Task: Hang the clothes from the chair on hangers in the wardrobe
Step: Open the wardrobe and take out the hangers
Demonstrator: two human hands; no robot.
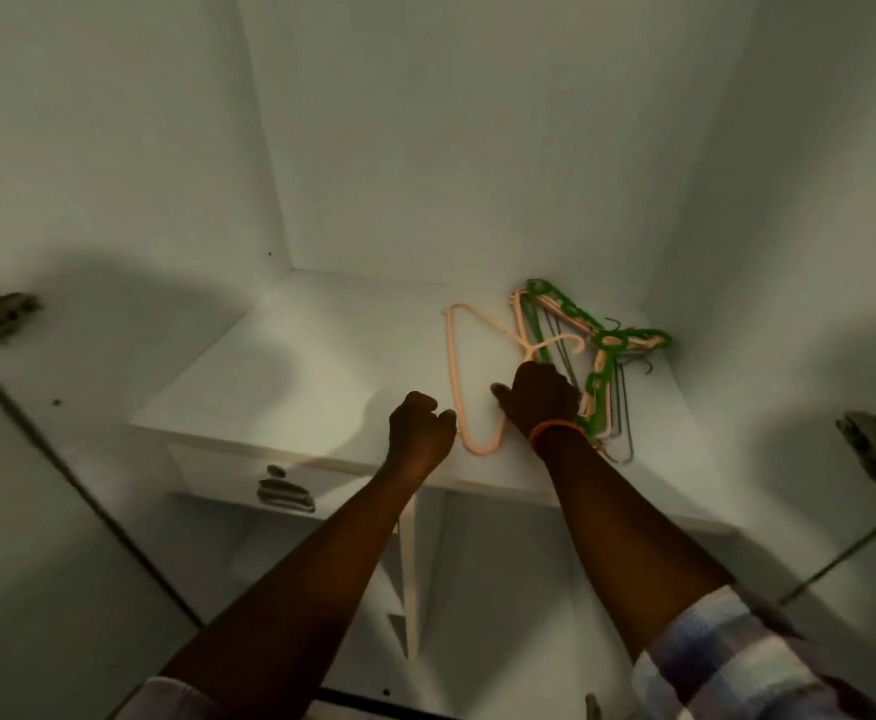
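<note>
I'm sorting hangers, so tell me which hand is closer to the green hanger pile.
Right. The right hand sits against the green hanger pile, its left edge. The left hand is farther left, beyond the lone peach hanger.

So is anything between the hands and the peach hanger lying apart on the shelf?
Nothing visible. The peach hanger lies flat between left hand and right hand, clear of the hanger pile; whether either touches it is unclear.

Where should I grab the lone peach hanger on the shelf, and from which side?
Take the peach hanger by its long left arm, coming from the shelf's front edge. That arm lies bare, beside the left hand; its hook end runs into the hanger pile under the right hand.
</note>
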